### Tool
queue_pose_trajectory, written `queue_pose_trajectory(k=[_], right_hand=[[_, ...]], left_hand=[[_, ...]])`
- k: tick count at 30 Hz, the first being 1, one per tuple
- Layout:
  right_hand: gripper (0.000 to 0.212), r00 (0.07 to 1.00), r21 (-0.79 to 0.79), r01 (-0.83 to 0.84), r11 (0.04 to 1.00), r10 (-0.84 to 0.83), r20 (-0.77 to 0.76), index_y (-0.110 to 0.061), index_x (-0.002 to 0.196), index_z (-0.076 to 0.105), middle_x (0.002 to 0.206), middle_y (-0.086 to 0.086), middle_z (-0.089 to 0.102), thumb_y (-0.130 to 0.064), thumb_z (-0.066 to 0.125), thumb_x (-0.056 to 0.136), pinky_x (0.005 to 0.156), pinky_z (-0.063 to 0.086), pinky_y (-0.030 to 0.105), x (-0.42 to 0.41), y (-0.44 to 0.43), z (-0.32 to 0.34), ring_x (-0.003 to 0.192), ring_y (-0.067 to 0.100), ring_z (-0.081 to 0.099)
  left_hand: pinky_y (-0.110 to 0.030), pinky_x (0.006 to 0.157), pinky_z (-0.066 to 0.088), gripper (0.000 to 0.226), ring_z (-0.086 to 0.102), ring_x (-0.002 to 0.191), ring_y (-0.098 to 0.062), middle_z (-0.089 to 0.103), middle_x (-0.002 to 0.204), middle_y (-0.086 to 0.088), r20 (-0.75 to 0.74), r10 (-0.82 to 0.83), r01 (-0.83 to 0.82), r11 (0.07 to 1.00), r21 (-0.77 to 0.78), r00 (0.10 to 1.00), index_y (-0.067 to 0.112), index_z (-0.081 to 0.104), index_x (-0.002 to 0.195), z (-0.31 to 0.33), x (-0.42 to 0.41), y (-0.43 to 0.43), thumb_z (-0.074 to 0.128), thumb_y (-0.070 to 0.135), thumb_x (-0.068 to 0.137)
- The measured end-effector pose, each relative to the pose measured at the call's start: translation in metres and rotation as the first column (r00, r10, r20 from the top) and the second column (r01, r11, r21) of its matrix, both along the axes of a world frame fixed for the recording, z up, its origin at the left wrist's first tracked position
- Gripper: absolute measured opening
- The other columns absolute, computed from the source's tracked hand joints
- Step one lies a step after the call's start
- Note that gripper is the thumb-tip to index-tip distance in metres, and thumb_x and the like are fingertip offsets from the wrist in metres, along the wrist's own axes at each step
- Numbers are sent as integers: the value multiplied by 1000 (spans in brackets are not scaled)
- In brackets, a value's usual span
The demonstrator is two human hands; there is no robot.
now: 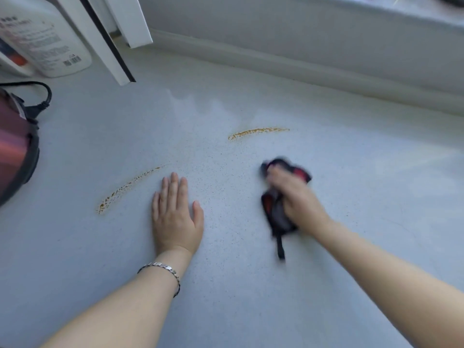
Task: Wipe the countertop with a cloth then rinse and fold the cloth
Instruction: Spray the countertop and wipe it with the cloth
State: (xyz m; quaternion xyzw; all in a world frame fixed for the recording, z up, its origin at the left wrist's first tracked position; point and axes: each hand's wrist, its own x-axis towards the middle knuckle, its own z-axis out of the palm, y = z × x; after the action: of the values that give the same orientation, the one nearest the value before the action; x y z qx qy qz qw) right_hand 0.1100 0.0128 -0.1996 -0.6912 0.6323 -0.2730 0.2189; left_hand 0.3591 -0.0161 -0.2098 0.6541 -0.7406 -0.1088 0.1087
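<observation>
A pale grey speckled countertop (251, 285) fills the view. My right hand (296, 199) presses a bunched dark cloth with red patches (275, 214) onto it, right of centre; hand and cloth are motion-blurred. A thin strap of the cloth trails toward me. My left hand (175, 217) lies flat on the counter, palm down, fingers apart, holding nothing; a bracelet is on its wrist. Two curved orange-brown stains mark the surface: one (256, 132) beyond the cloth, one (125, 188) just left of my left hand. A damp sheen (200, 106) shows farther back.
A dark red appliance (15, 146) with a black cord stands at the left edge. A white labelled bottle (47, 38) sits at the back left beside a white frame (108, 46). A low wall ledge (301, 64) runs along the counter's far side.
</observation>
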Motion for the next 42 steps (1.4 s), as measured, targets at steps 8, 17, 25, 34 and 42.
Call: queue_pose_trajectory(k=[8,17,25,34,42], right_hand=[[31,989,-48,92,995,-97,-113,0,110,60,123,23,59,-5,37,90,107,27,26,90,25,-13,121,27,45],[42,989,81,-5,997,17,-147,3,109,60,121,27,58,4,33,78,104,31,29,-19,1,-9,117,36,53],[41,829,139,559,817,-549,-104,-2,119,56,142,17,41,-3,36,84,112,20,33,-26,3,1,134,32,35],[63,881,165,322,932,-232,-412,-16,140,29,150,2,26,-54,27,89,112,-2,29,-33,19,2,140,16,12],[52,907,154,410,899,-384,-172,-4,135,36,150,16,28,-4,45,84,113,17,38,-27,-129,0,141,29,20]], left_hand=[[-37,106,17,56,43,128,-31,47,138,-18,18,-10,10,1000,-14,1000,2,49,128,-1,0,0,34,29,81],[-35,108,14,58,39,131,-32,44,140,-18,23,-13,13,1000,8,1000,2,46,130,-1,0,0,31,30,82],[-38,108,13,55,41,129,-35,44,139,-21,26,-58,58,998,4,998,-2,46,128,8,-27,0,28,21,82],[-27,113,5,53,35,131,-25,46,139,-17,-30,-111,111,994,-23,993,0,47,129,-3,-51,-13,32,22,82],[-29,112,8,53,28,131,-22,47,138,-17,-51,-106,105,994,-29,993,0,46,128,-5,-52,-15,34,22,81]])
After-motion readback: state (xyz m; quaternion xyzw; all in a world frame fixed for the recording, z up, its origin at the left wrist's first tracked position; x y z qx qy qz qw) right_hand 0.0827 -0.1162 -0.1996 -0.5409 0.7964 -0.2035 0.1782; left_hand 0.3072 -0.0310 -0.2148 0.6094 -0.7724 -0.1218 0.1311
